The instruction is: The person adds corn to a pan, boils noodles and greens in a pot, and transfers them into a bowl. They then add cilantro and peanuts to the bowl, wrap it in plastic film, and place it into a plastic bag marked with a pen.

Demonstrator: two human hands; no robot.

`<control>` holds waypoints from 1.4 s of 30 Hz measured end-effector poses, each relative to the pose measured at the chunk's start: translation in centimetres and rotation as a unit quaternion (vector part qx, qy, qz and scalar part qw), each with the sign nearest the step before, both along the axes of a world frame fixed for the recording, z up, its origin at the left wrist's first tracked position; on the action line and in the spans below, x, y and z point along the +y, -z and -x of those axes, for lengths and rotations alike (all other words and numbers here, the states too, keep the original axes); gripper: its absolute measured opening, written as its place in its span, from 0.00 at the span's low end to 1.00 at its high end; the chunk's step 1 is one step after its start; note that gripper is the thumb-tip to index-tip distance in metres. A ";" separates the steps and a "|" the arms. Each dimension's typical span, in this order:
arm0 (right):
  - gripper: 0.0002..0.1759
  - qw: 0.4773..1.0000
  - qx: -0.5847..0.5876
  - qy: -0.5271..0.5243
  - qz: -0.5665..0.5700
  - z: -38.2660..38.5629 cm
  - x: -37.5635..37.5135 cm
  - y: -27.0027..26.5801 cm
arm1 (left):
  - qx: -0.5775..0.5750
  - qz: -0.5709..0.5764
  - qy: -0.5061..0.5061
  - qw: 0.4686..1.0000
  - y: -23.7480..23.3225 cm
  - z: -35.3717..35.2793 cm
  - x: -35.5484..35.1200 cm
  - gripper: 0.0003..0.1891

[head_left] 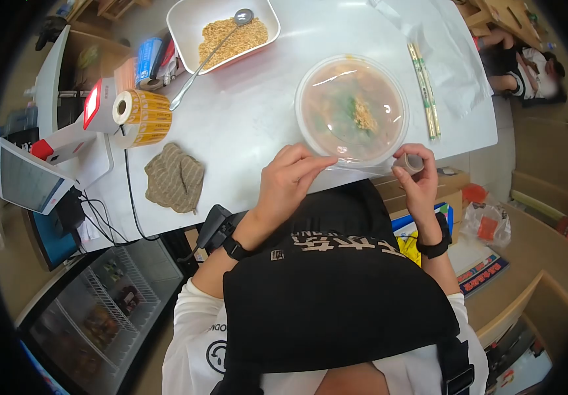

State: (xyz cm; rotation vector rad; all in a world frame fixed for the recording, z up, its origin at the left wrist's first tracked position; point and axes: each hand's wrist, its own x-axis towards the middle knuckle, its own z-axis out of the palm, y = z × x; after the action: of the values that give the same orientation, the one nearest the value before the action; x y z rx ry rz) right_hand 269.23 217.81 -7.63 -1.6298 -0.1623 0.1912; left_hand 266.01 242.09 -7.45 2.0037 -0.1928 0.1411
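A round takeaway bowl [353, 108] with a clear lid stands on the table in front of me; chopped nuts, something green and reddish-brown food show through the lid. My right hand [421, 184] is closed around a small roll of clear tape [411, 164] just off the bowl's near right side. From the roll a clear strip seems to run left along the near rim. At its other end, my left hand [290, 179] has its fingers pressed together by the rim, seemingly on the tape; the strip is hard to make out there.
Wrapped chopsticks [424, 91] lie right of the bowl. At the back left is a white tub [270, 41] of chopped nuts with a long spoon [208, 60]. A label roll [149, 118], a folded cloth [174, 178] and a screen [32, 175] occupy the left. Someone sits far right.
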 end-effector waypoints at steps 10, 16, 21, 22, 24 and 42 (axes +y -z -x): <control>0.24 0.985 -0.142 -0.052 0.084 -4.4 -1.3 1.5 | -0.171 -0.221 -0.047 0.959 -0.1 -0.8 -0.6 0.15; 0.23 0.977 -0.048 -0.207 0.015 -7.0 -4.5 0.2 | -0.173 -0.286 -0.046 0.941 -0.1 -1.1 -1.2 0.10; 0.24 0.982 -0.113 -0.150 -0.015 -10.1 -3.8 1.2 | -0.017 -0.202 -0.057 0.978 -1.9 0.2 -2.5 0.08; 0.24 0.981 -0.123 -0.152 -0.020 -10.4 -3.6 1.7 | -0.025 -0.208 -0.062 0.976 -2.1 0.4 -3.0 0.08; 0.25 0.984 -0.120 -0.128 -0.008 -10.6 -3.7 2.5 | 0.173 0.080 -0.151 0.970 -2.0 0.4 -4.1 0.04; 0.23 0.929 -0.045 -0.367 0.002 -10.4 -4.1 0.1 | 0.245 0.217 -0.212 0.921 -1.8 -0.6 -0.2 0.36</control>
State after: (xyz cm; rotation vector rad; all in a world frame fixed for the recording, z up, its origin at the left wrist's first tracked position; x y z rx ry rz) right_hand 279.61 213.71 -7.68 -1.5176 -0.8447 0.6883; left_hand 266.65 241.93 -5.61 1.5494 0.5554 -0.0476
